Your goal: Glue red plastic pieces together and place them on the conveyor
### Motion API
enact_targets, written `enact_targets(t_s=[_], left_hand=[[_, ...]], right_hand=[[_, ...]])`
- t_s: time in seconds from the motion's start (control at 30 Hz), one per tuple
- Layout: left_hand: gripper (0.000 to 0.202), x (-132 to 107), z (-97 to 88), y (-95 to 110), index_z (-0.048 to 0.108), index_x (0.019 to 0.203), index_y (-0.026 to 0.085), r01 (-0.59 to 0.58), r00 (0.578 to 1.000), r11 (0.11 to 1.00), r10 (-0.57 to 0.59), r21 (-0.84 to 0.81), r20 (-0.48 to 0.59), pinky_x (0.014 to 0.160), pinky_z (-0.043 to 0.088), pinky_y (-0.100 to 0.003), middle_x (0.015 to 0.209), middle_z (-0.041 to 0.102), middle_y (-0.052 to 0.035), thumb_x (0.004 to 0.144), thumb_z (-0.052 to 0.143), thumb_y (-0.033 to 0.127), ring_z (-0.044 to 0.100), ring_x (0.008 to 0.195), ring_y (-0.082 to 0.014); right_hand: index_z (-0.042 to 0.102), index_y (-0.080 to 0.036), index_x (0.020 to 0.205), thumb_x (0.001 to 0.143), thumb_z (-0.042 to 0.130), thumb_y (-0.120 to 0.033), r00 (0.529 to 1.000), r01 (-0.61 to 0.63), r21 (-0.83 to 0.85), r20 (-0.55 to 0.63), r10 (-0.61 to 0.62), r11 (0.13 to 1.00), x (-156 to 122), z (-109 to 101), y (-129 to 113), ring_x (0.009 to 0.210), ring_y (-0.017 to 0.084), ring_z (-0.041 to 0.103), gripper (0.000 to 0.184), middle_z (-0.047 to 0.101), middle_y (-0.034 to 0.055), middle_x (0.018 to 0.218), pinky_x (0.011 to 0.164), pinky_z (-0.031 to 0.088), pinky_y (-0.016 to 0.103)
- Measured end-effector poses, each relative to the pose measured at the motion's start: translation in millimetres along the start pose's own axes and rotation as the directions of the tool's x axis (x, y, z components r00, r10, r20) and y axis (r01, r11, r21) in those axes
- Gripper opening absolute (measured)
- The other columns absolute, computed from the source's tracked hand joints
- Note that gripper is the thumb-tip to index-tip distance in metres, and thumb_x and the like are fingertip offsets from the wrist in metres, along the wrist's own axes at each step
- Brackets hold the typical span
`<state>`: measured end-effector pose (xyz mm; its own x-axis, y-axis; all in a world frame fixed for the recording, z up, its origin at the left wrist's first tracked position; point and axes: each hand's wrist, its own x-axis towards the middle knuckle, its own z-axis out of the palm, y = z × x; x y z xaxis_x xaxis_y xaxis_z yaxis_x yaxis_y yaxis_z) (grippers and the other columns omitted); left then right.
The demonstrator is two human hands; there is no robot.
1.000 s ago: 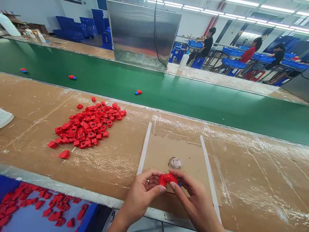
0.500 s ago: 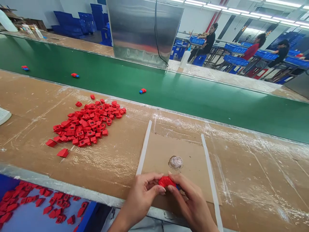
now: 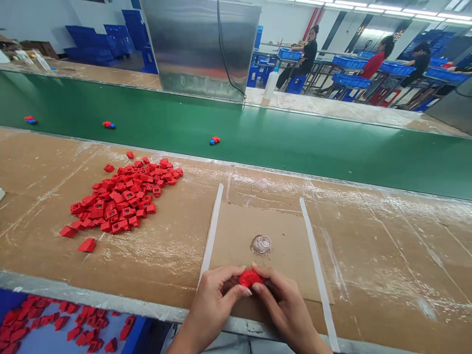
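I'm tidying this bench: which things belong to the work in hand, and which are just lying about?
In use: red part, held by left hand and right hand; pile of red parts; cardboard mat.
Lying about: white bottle; metal box; blue crates.

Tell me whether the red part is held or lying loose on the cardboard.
Held: the left hand and right hand pinch the red part between them. Whether it also touches the cardboard cannot be told.

Both hands' fingers [image 3: 241, 291] pinch a red piece [image 3: 250, 278], seemingly plastic.
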<state>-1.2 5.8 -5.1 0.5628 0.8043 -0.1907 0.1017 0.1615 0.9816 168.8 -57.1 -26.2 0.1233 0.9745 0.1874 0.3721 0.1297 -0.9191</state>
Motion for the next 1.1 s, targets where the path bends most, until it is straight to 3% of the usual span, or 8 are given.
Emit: enact_targets(t_s=[0.13, 0.33, 0.57, 0.73, 0.97, 1.1], left_hand=[[0.036, 2.7, 1.7, -0.9, 0.071, 0.116, 0.022, 0.088, 0.996, 0.995, -0.089, -0.048, -0.025, 0.08, 0.055, -0.028, 0.099, 0.076, -0.0059, 0.081, 0.073, 0.03, 0.068, 0.087, -0.0202], [0.035, 5.5, 0.9, 1.0, 0.069, 0.115, 0.018, 0.094, 0.995, 0.996, -0.094, 0.0, 0.022, 0.056, 0.045, -0.021, 0.066, 0.06, 0.0024, 0.085, 0.068, 0.036, 0.054, 0.059, -0.011], [0.018, 6.1, -1.3, 5.4, 0.069, 0.099, 0.017, 0.107, 0.989, 0.994, -0.106, 0.0, 0.104, 0.058, 0.043, -0.021, 0.069, 0.058, 0.0012, 0.09, 0.061, 0.03, 0.052, 0.063, -0.0113], [0.015, 4.6, 0.0, 4.6, 0.064, 0.087, 0.017, 0.117, 0.989, 0.992, -0.121, 0.048, 0.091, 0.055, 0.043, -0.021, 0.071, 0.058, 0.0002, 0.092, 0.056, 0.029, 0.054, 0.063, -0.0123], [0.024, 5.0, 1.2, 3.6, 0.064, 0.089, 0.016, 0.111, 0.988, 0.988, -0.12, 0.104, 0.092, 0.052, 0.042, -0.02, 0.068, 0.057, 0.0008, 0.093, 0.054, 0.037, 0.053, 0.057, -0.0107], [0.028, 5.7, 2.7, 2.2, 0.067, 0.095, 0.016, 0.094, 0.993, 0.988, -0.102, 0.126, 0.058, 0.051, 0.042, -0.02, 0.067, 0.057, 0.0009, 0.093, 0.054, 0.041, 0.053, 0.056, -0.0109]], right_hand=[[0.065, -0.023, 0.117, 0.096, 0.059, -0.028, 0.997, -0.033, 0.142, -0.062, 0.042, 0.989, -4.2, 2.5, 8.8, 0.088, 0.02, 0.071, 0.022, 0.072, 0.0071, 0.101, 0.075, 0.059, 0.026], [0.063, -0.027, 0.119, 0.096, 0.059, -0.023, 0.996, 0.031, 0.149, -0.092, -0.018, 0.988, -4.0, 1.1, 8.1, 0.095, 0.018, 0.067, 0.024, 0.069, 0.0052, 0.106, 0.082, 0.056, 0.026], [0.066, -0.022, 0.107, 0.096, 0.057, -0.019, 0.997, 0.077, 0.085, -0.009, -0.077, 0.993, 2.3, -0.1, 3.2, 0.086, 0.017, 0.066, 0.015, 0.068, 0.0048, 0.094, 0.077, 0.055, 0.024], [0.065, -0.024, 0.113, 0.097, 0.055, -0.017, 0.992, 0.127, -0.02, -0.003, -0.127, 0.992, 1.6, 0.4, 1.8, 0.095, 0.019, 0.068, 0.02, 0.07, 0.0069, 0.106, 0.083, 0.056, 0.025], [0.066, -0.023, 0.111, 0.098, 0.053, -0.022, 0.993, 0.116, -0.05, 0.023, -0.115, 0.992, 2.6, -2.8, -1.4, 0.089, 0.019, 0.07, 0.018, 0.073, 0.0069, 0.102, 0.078, 0.057, 0.025], [0.069, -0.02, 0.107, 0.098, 0.056, -0.029, 0.999, 0.051, 0.002, 0.005, -0.051, 0.999, 6.4, -2.9, 0.6, 0.08, 0.018, 0.071, 0.019, 0.074, 0.0061, 0.094, 0.074, 0.057, 0.024]])
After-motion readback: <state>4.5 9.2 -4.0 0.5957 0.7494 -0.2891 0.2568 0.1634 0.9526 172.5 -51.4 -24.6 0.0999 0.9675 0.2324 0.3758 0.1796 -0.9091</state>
